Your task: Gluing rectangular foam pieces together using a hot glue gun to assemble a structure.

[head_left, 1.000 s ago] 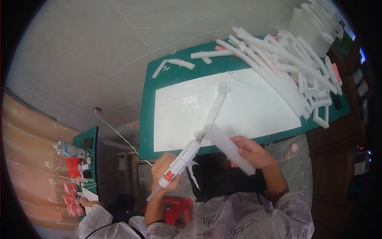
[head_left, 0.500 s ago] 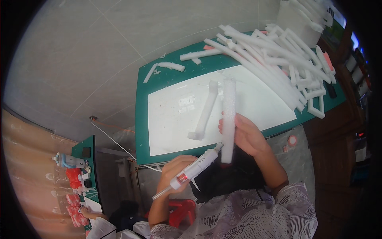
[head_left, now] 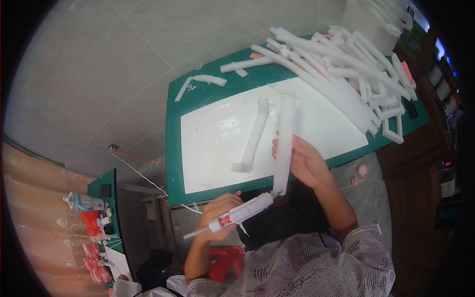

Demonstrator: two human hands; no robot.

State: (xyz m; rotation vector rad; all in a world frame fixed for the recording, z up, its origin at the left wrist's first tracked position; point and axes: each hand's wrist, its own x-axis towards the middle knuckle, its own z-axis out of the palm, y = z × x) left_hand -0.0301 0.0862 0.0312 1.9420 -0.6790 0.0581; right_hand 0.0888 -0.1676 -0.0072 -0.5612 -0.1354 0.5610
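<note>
My left hand [head_left: 220, 213] is closed around a white hot glue gun [head_left: 242, 212] with a clear glue stick jutting from its back. The gun's nozzle is at the near end of a white foam strip [head_left: 284, 143]; whether they touch I cannot tell. My right hand [head_left: 308, 161] grips that strip at its lower half, thumb and fingers on its sides, holding it over the table's near edge. Left of it, a second white foam piece [head_left: 255, 136] with bent ends lies on the white sheet [head_left: 213, 148].
A heap of white foam strips [head_left: 336, 74], some pink, covers the green table's [head_left: 174, 128] far right. Small foam pieces [head_left: 210, 79] lie at its far left. The gun's white cord [head_left: 143, 174] runs left. Another person's arm [head_left: 123, 282] is at a side table. A red stool [head_left: 227, 262] stands below.
The glue gun's nozzle has moved slightly down and right, from the strip's left side to its near end. The gun lies flatter. My right hand still holds the strip.
</note>
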